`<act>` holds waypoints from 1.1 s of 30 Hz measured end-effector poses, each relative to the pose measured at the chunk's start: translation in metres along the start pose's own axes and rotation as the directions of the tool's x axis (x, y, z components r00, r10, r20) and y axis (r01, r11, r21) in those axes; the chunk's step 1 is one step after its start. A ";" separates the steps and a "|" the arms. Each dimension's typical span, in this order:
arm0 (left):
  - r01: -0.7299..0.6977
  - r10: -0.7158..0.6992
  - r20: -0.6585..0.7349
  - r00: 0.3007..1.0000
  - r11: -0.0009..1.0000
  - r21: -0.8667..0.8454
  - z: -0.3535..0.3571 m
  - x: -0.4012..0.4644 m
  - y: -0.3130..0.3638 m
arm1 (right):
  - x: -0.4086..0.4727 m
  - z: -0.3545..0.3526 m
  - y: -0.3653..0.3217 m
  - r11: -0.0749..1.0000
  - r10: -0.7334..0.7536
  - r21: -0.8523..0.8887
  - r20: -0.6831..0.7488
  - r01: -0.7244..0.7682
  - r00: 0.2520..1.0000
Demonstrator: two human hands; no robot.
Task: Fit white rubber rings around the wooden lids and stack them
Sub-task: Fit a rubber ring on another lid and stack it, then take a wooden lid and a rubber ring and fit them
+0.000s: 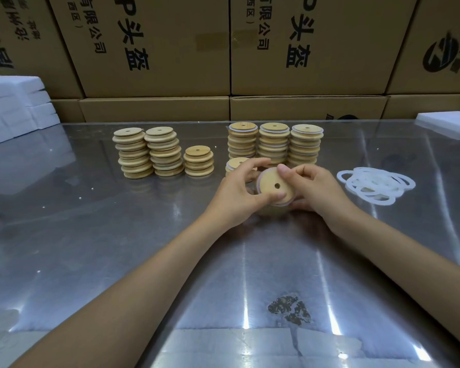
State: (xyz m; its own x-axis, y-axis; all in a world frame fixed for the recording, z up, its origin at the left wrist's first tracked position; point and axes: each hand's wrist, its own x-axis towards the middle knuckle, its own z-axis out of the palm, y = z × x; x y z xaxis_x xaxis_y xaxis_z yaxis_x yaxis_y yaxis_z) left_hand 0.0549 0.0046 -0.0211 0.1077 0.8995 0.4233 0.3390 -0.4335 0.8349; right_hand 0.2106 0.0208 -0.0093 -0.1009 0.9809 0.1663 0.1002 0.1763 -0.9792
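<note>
Both hands are up on one wooden lid (276, 186) – left hand (239, 192) curled round its left edge, right hand (311, 187) pinching the top right, thumb on the face. A white ring (284, 203) peeks out along the lid's lower edge.

Just past the hands sit three stacks of ringed lids (275, 145), with a short stack (237, 163) tucked behind the left fingers. Further left of the left hand – three stacks of bare lids (160, 152). Right of the right hand lies a loose heap of white rings (375, 185) on the shiny table (170, 248). Cardboard boxes (303, 49) stand behind everything.
</note>
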 end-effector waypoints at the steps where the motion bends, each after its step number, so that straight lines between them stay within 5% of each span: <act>1: 0.008 -0.009 0.022 1.000 1.000 0.024 0.001 0.000 0.000 | 0.000 -0.001 0.000 1.000 0.029 0.004 -0.006 -0.029 1.000; 6: 0.027 -0.037 0.079 0.996 0.992 0.126 0.002 -0.004 0.002 | 0.002 -0.004 0.000 0.993 0.112 0.044 -0.006 -0.112 0.994; 18: 0.118 -0.079 -0.296 0.952 0.986 0.114 -0.020 0.011 -0.017 | 0.009 -0.003 0.005 0.991 0.106 -0.084 0.015 -0.105 0.994; 33: 0.282 -0.215 -0.374 0.902 0.950 0.136 -0.018 0.055 -0.036 | 0.009 -0.005 0.008 0.988 0.054 -0.146 0.052 -0.046 0.997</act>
State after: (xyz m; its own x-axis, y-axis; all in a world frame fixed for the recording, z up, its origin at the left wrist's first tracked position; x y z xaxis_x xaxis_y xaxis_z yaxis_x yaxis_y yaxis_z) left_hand 0.0321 0.0685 -0.0219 -0.3252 0.8847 0.3342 0.4793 -0.1504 0.8646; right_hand 0.2151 0.0317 -0.0155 -0.1467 0.9834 0.1072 0.2484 0.1415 -0.9583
